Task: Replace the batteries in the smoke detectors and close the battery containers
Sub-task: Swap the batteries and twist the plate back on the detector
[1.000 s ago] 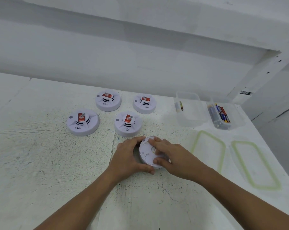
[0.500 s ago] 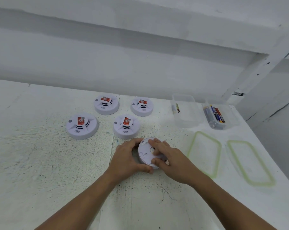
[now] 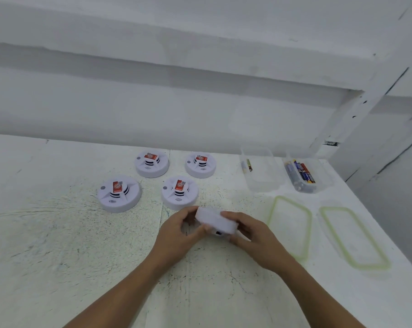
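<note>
A white round smoke detector [image 3: 215,220] is tilted on edge just above the table, its rim towards me. My left hand [image 3: 179,233] grips its left side and my right hand [image 3: 254,235] grips its right side. Its face and battery bay are hidden from here. Several other white detectors with red labels stand face up behind: one at the left [image 3: 119,193], one at the centre [image 3: 179,192], one at the back left [image 3: 152,163] and one at the back right [image 3: 200,165].
Two clear open containers stand at the back right: one [image 3: 261,183] with two batteries, the other [image 3: 318,185] with several batteries. Their green-rimmed lids [image 3: 290,226] [image 3: 354,237] lie flat in front of them. The table's right edge runs close to the lids.
The detector lay flat on the table under both hands. Now it is raised and tipped up on edge between them.
</note>
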